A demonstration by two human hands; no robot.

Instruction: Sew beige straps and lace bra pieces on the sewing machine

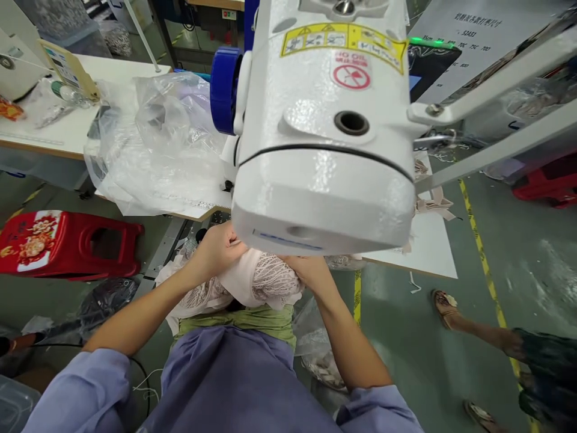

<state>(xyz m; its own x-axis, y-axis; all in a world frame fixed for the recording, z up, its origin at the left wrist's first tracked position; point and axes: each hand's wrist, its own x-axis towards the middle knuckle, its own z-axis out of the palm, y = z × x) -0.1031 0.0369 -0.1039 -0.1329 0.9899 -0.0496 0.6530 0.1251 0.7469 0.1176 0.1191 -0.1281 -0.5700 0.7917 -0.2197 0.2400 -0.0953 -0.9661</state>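
A pale pink lace garment (274, 278) with a smooth band lies bunched over my lap, below the front of a white sewing machine head (322, 198). My left hand (220, 249) is closed on the garment's upper edge, its thumb and fingers pinched together left of the machine head. At the garment's right side, my right hand (311, 269) grips the edge, with its fingertips partly hidden under the machine head. The needle area is out of sight behind the machine. A green cloth (270, 325) lies under the garment.
Clear plastic bags (153, 138) cover the table at left. A red stool (90, 246) stands left of me. A blue handwheel (225, 90) sticks out of the machine. Light fabric pieces (435, 204) lie on the right board. Another person's foot (445, 308) is at right.
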